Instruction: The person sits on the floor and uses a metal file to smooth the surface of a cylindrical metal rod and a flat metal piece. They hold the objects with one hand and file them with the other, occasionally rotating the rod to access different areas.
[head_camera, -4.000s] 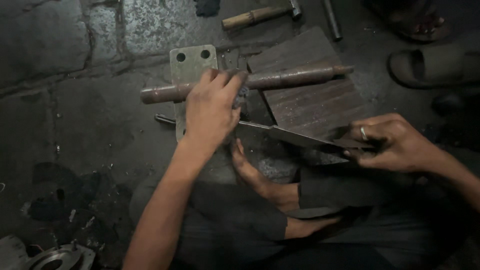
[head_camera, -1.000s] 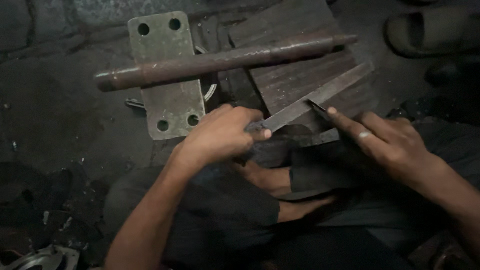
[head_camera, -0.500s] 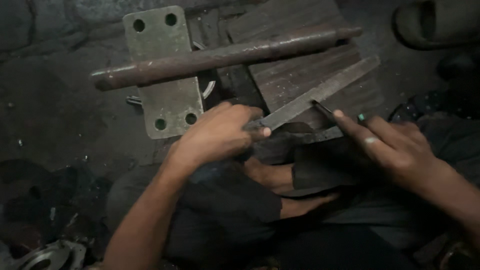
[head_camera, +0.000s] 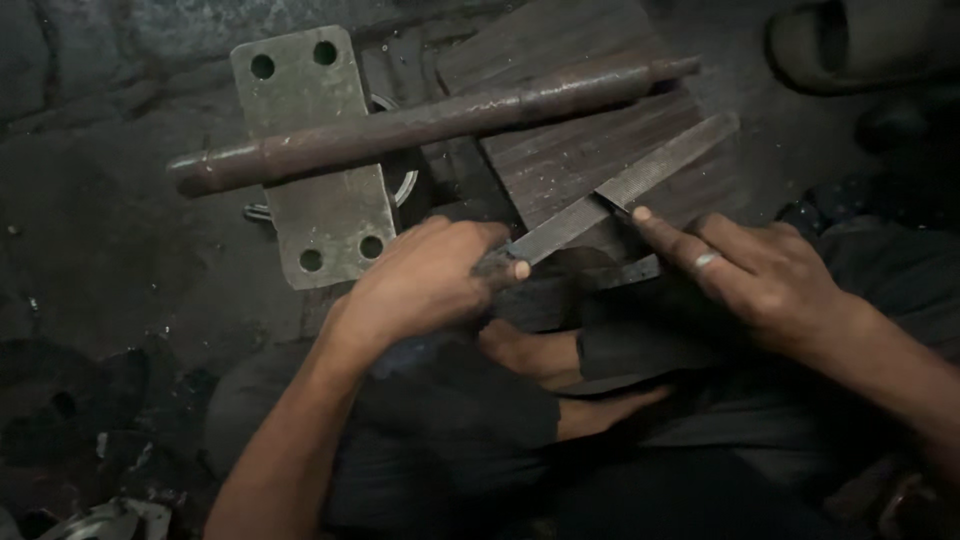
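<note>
Left hand (head_camera: 420, 285) fisted round near end of long flat grey steel file (head_camera: 620, 190), for drive. Right hand (head_camera: 760, 275) fingers extended, pressing mid-blade flat. File angled over dark ribbed block (head_camera: 590, 150), rusty round bar (head_camera: 430, 120) far side.

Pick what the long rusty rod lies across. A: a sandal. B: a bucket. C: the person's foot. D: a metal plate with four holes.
D: the rod crosses the four-holed metal plate and the dark wooden block, apart from both hands.
</note>
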